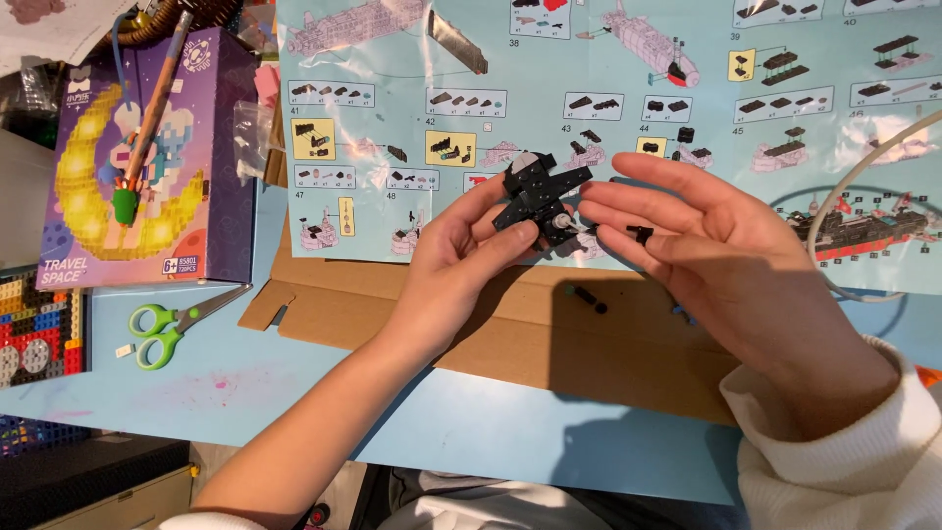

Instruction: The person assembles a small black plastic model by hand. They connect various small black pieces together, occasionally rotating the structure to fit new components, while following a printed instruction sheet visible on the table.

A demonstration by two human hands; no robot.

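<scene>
My left hand (453, 257) holds a small black brick assembly (538, 196) with angled wing-like plates and a pale round piece at its lower side. My right hand (706, 245) is beside it, fingers spread and extended toward the assembly, its fingertips near or touching the pale piece. A tiny black brick (640, 234) rests on my right hand's fingers. Both hands hover over a large light-blue instruction sheet (412, 88) with pictured building steps.
A flat brown cardboard piece (510, 334) lies under the hands, with a small black part (589, 297) on it. Green-handled scissors (172, 324) lie at left by a purple brick-set box (147, 167). A multicoloured brick plate (39, 329) sits at far left. A pale cable (863, 167) curves at right.
</scene>
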